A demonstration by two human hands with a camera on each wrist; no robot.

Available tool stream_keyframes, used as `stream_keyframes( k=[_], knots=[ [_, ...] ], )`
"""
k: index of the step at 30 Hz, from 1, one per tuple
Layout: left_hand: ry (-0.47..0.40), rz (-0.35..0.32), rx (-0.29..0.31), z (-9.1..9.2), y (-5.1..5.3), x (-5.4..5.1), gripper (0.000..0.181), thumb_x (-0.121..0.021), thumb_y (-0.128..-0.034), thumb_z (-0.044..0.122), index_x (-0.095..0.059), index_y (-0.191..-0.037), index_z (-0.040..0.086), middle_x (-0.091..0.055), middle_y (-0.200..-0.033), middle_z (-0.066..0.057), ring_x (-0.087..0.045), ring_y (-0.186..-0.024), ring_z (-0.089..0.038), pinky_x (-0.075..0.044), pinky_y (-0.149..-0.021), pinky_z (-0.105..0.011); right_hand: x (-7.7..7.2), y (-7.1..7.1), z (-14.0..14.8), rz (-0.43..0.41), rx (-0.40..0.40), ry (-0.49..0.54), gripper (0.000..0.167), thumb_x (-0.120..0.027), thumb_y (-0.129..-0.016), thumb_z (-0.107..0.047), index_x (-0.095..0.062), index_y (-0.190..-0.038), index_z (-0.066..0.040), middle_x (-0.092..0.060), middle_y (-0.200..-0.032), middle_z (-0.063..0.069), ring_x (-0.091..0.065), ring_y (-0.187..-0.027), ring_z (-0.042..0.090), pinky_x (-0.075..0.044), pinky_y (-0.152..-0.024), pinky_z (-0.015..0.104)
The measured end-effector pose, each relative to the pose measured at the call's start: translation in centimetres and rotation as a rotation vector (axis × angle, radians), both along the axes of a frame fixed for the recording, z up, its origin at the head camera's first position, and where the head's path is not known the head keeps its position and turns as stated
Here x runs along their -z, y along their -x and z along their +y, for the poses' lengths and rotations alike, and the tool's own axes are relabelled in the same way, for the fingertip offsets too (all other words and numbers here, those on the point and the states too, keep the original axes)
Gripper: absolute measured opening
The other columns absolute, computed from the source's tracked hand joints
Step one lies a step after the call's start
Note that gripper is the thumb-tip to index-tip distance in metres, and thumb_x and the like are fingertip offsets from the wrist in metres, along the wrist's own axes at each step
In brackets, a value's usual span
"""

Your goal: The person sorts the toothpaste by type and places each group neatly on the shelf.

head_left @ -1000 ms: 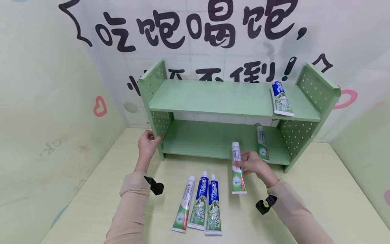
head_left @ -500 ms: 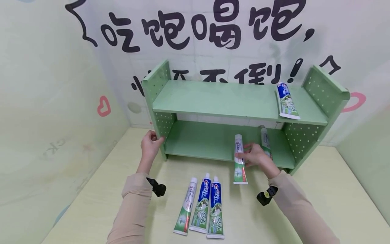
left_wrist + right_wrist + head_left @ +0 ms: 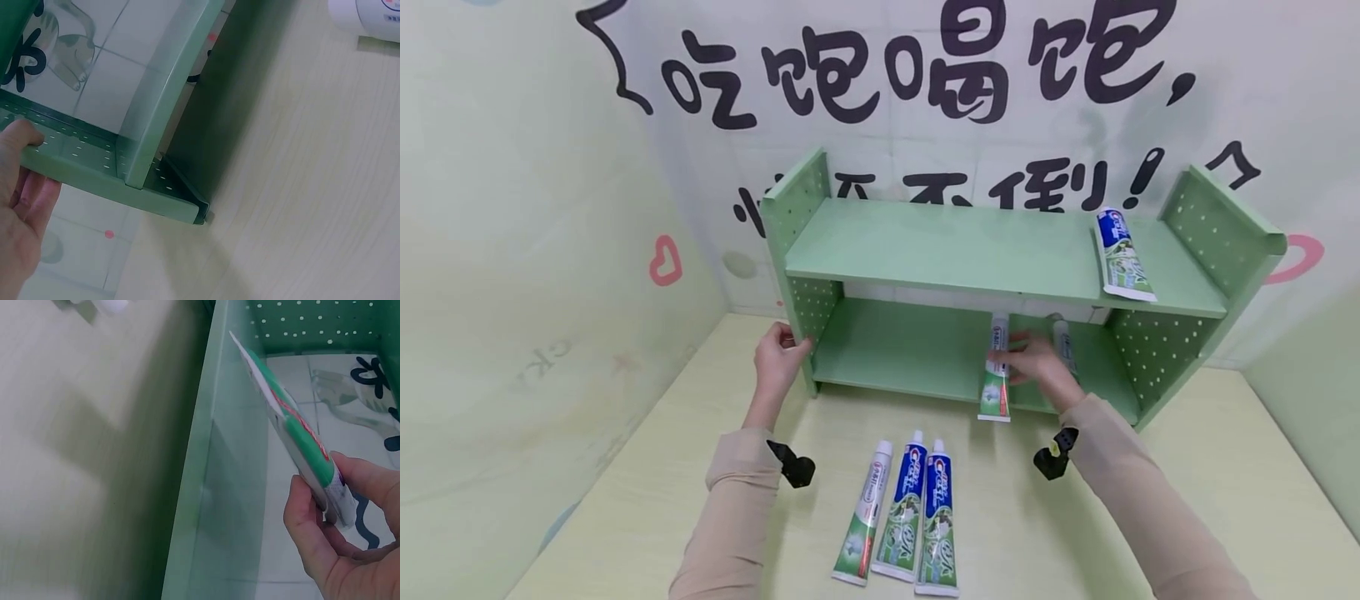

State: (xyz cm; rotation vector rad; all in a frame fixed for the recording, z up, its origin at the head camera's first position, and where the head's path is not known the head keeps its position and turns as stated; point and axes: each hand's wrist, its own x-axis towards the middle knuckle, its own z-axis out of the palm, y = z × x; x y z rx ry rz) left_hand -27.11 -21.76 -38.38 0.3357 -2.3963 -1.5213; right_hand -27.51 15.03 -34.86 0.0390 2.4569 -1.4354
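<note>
My right hand [image 3: 1037, 363] pinches a white and green toothpaste tube [image 3: 996, 380] between thumb and fingers, its cap end inside the lower level of the green shelf [image 3: 910, 388]. In the right wrist view the same tube [image 3: 306, 440] is tilted over the lower board, gripped by the right hand [image 3: 350, 537] near one end. My left hand [image 3: 778, 360] grips the shelf's left side panel; in the left wrist view the thumb of the left hand [image 3: 19, 206] lies over the panel [image 3: 106, 187], fingers on its other side.
One white and green tube [image 3: 862, 515] and two blue and green tubes [image 3: 902, 510] [image 3: 937, 525] lie on the table [image 3: 700, 433]. Another blue and green tube [image 3: 1123, 254] lies on the upper board, right side. A grey-white tube [image 3: 1063, 340] is on the lower board, partly behind the right hand.
The right hand has carried its tube up and forward, from in front of the shelf to over the lower board. The left hand keeps its hold on the side panel. The head view has shifted slightly.
</note>
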Motion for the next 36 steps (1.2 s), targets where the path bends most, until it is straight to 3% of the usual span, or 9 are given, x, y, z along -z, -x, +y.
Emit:
stream_keyframes(
  k=[6,16,21,30,36],
  knots=[
    [0.013,-0.003,-0.007,0.1,0.0,-0.1,0.028,-0.060,-0.0830,0.015,-0.052,-0.105,0.000,-0.061,-0.105,-0.018,-0.061,-0.098,-0.027,-0.053,-0.081,-0.033,0.0,1.2,0.0,-0.004,0.008,-0.002,0.065,-0.059,-0.087,-0.021,-0.026,-0.136,0.008,-0.045,-0.128,0.030,-0.057,-0.104,0.037,-0.054,-0.081,0.035],
    [0.012,-0.006,-0.011,0.2,-0.1,0.1,0.027,-0.060,-0.0831,0.016,-0.052,-0.104,0.002,-0.061,-0.104,-0.016,-0.061,-0.098,-0.027,-0.053,-0.080,-0.033,1.2,2.8,0.3,0.014,0.035,0.023,0.064,-0.061,-0.086,-0.020,-0.030,-0.134,0.008,-0.047,-0.126,0.028,-0.060,-0.097,0.030,-0.055,-0.079,0.035],
    [0.006,-0.011,-0.021,0.3,-0.2,0.3,0.026,-0.060,-0.0830,0.016,-0.052,-0.103,0.002,-0.061,-0.103,-0.016,-0.061,-0.098,-0.027,-0.053,-0.080,-0.033,1.5,3.3,0.3,0.041,0.023,0.027,0.064,-0.061,-0.086,-0.021,-0.031,-0.133,0.009,-0.049,-0.124,0.028,-0.060,-0.093,0.026,-0.054,-0.079,0.036],
    [0.012,-0.006,-0.019,0.5,-0.4,0.1,0.027,-0.060,-0.0828,0.015,-0.051,-0.104,0.000,-0.060,-0.104,-0.018,-0.060,-0.099,-0.028,-0.053,-0.081,-0.035,1.9,4.1,0.1,-0.003,-0.001,0.058,0.066,-0.059,-0.087,-0.020,-0.025,-0.134,0.011,-0.042,-0.128,0.029,-0.054,-0.106,0.033,-0.052,-0.086,0.038],
    [0.016,-0.008,-0.018,0.3,-0.3,-0.1,0.027,-0.060,-0.0830,0.015,-0.051,-0.104,0.001,-0.060,-0.104,-0.017,-0.059,-0.099,-0.027,-0.053,-0.082,-0.035,1.9,4.6,0.0,0.003,-0.035,0.060,0.065,-0.058,-0.088,-0.019,-0.025,-0.133,0.013,-0.042,-0.128,0.030,-0.054,-0.103,0.030,-0.053,-0.084,0.037]
  ],
)
